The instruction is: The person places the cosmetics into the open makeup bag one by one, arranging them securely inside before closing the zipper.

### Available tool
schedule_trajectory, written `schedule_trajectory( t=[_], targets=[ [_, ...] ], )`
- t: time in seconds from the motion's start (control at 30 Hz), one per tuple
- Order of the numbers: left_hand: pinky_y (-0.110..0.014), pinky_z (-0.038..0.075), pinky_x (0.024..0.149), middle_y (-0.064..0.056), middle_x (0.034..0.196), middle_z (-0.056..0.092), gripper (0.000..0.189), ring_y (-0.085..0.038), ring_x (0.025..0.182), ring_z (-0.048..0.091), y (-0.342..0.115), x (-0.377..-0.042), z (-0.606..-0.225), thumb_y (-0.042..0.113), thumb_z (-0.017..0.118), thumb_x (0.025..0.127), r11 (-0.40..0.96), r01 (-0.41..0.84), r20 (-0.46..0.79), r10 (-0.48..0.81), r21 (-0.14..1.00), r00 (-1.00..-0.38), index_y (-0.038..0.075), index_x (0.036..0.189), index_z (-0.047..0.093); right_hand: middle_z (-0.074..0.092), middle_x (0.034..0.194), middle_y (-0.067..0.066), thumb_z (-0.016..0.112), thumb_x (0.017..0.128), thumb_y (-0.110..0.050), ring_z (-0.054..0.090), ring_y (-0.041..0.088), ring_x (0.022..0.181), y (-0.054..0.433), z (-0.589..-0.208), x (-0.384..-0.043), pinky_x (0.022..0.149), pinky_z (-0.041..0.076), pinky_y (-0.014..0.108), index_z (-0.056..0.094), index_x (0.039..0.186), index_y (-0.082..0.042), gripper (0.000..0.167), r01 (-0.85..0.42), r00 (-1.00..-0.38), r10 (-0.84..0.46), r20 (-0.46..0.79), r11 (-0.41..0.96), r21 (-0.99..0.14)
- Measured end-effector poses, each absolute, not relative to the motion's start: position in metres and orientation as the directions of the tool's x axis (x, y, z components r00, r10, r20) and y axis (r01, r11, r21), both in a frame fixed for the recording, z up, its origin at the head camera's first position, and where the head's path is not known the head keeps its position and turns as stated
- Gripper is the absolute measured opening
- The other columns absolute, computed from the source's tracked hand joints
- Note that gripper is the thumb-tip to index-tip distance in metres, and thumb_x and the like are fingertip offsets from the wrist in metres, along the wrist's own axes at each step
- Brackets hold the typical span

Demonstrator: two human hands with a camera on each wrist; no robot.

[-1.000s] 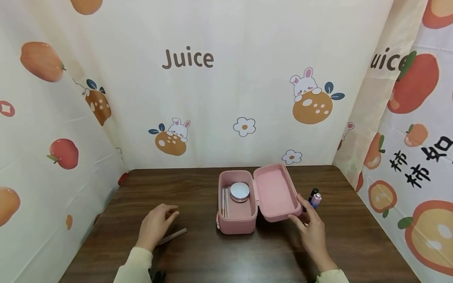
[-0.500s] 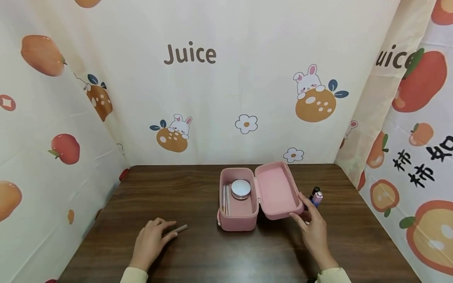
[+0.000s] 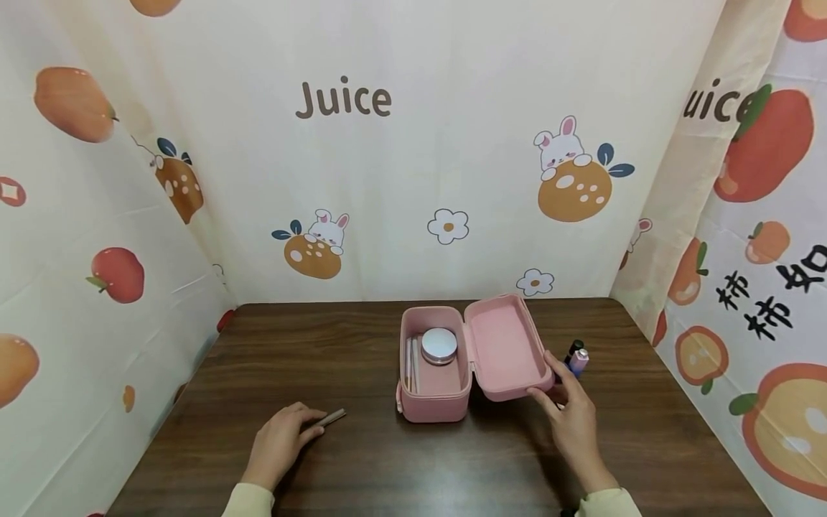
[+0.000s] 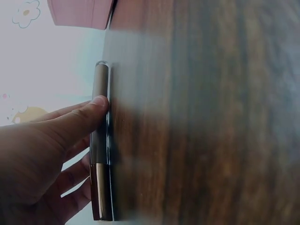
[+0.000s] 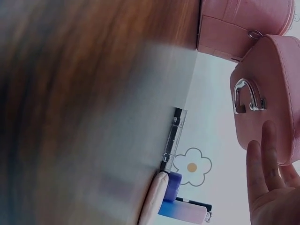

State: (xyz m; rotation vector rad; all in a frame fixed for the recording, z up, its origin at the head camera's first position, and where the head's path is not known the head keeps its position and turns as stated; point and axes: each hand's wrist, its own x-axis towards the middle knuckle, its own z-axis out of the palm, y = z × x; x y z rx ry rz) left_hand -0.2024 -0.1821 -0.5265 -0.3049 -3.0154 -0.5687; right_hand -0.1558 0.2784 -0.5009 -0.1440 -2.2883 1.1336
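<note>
My left hand [image 3: 278, 438] pinches a slim cosmetic tube [image 3: 332, 417] low over the table, left of the pink case. The left wrist view shows the thumb on the brownish tube [image 4: 99, 140], which has a gold band and a dark end. My right hand [image 3: 571, 431] holds the lid [image 3: 507, 348] of the pink cosmetic case [image 3: 434, 409] by its near right corner; the lid is swung out to the right. Two fingers [image 5: 269, 159] lie along its outer side in the right wrist view. Inside the case are a round silver-topped jar [image 3: 439, 345] and slim pencil-like sticks [image 3: 413, 366].
Right of the lid stand a pink-and-blue tube [image 3: 579, 361] and a black-capped item [image 3: 573, 349]. The right wrist view adds a purple round item [image 5: 172, 186], a pale pad [image 5: 154, 199] and a clear-and-black flat item [image 5: 174, 138]. Printed curtains enclose the wooden table [image 3: 323, 337].
My left hand has come down to the tube that lay on the table and taken it between thumb and fingers. My right hand keeps its place at the lid.
</note>
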Motion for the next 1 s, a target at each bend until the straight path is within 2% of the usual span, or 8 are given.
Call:
schedule_trajectory(
  t=[0.17,0.37,0.63,0.87,1.0],
  targets=[
    [-0.037,0.055,0.067,0.013,0.090,0.066,0.027,-0.010,0.080,0.064,-0.183,-0.201,-0.525,0.029,0.081,0.077,0.912,0.182,0.062,0.171,0.367,-0.983,0.027,0.104,0.077,0.066,0.122,0.012,0.081,0.075,0.001,0.059,-0.008,0.076,0.276,-0.503,-0.155,0.070,0.046,0.009,0.056,0.141,-0.018,0.073,-0.165,-0.824,0.326,0.463,0.643,-0.748],
    [-0.033,0.053,0.064,0.009,0.090,0.067,0.028,-0.008,0.075,0.062,-0.179,-0.205,-0.520,0.026,0.080,0.080,0.890,0.194,0.112,0.162,0.412,-0.981,0.023,0.108,0.076,0.064,0.127,0.011,0.081,0.074,0.002,0.059,-0.007,0.076,0.277,-0.503,-0.156,0.071,0.046,0.006,0.056,0.141,-0.018,0.074,-0.172,-0.819,0.329,0.470,0.641,-0.748],
    [-0.025,0.045,0.060,0.007,0.086,0.065,0.026,-0.003,0.066,0.050,-0.165,-0.216,-0.511,0.024,0.079,0.083,0.862,0.229,0.162,0.173,0.452,-0.972,0.018,0.108,0.076,0.063,0.130,0.011,0.081,0.074,0.002,0.059,-0.008,0.078,0.278,-0.503,-0.158,0.073,0.046,0.005,0.055,0.141,-0.018,0.074,-0.176,-0.819,0.326,0.472,0.640,-0.748],
    [-0.025,0.048,0.062,0.007,0.086,0.065,0.027,-0.005,0.069,0.053,-0.151,-0.227,-0.498,0.024,0.078,0.085,0.837,0.250,0.184,0.182,0.486,-0.966,0.016,0.111,0.076,0.063,0.131,0.010,0.081,0.074,0.002,0.058,-0.008,0.078,0.280,-0.504,-0.158,0.073,0.046,0.005,0.056,0.141,-0.017,0.074,-0.185,-0.813,0.327,0.482,0.639,-0.747],
    [-0.028,0.051,0.064,0.003,0.092,0.070,0.027,-0.007,0.075,0.061,-0.140,-0.234,-0.490,0.022,0.077,0.086,0.817,0.267,0.210,0.182,0.511,-0.961,0.014,0.112,0.075,0.063,0.131,0.011,0.082,0.074,0.002,0.058,-0.008,0.078,0.280,-0.504,-0.158,0.074,0.046,0.005,0.056,0.141,-0.017,0.074,-0.186,-0.813,0.325,0.483,0.641,-0.745]
  ],
)
